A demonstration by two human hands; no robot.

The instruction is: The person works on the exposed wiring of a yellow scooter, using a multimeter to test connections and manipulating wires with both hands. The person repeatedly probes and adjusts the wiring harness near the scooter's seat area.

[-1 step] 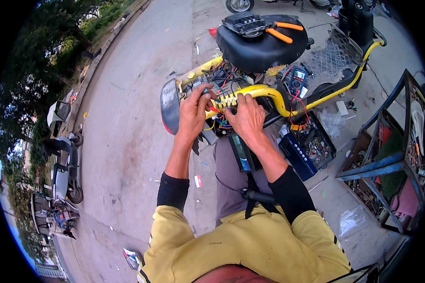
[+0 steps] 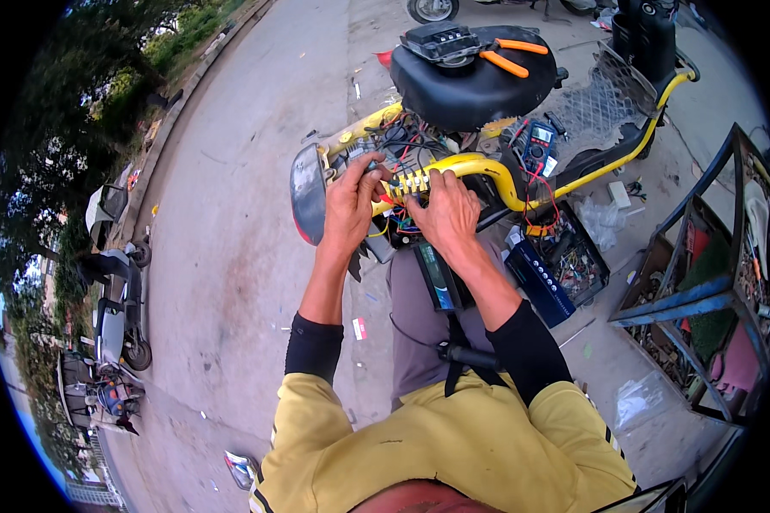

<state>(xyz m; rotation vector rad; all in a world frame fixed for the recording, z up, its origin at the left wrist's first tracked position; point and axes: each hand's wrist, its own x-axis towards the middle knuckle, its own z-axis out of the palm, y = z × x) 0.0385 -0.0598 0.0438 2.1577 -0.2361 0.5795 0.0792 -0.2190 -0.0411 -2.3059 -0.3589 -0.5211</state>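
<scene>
Both hands are over the opened rear of a two-wheeler with a yellow tubular frame [image 2: 492,173]. My left hand [image 2: 348,205] is closed, thumb and fingertips pinched on something small that I cannot make out. Beside it, my right hand [image 2: 447,209] has its bent fingers and thumb on a short yellow strip with pale terminals [image 2: 414,183], lying along the frame tube. Colored wires [image 2: 405,220] hang below the strip, partly covered by the hands. More wiring [image 2: 398,137] fills the bay beyond. A dark rear cover [image 2: 308,190] is left of my left hand.
A black seat [image 2: 479,94] carries orange-handled pliers [image 2: 505,64] and a black device [image 2: 441,41]. Right of the bay sits a multimeter [image 2: 539,144] with red leads. A blue box [image 2: 539,285] rests by a parts tray [image 2: 592,289]. A metal rack [image 2: 701,305] stands right.
</scene>
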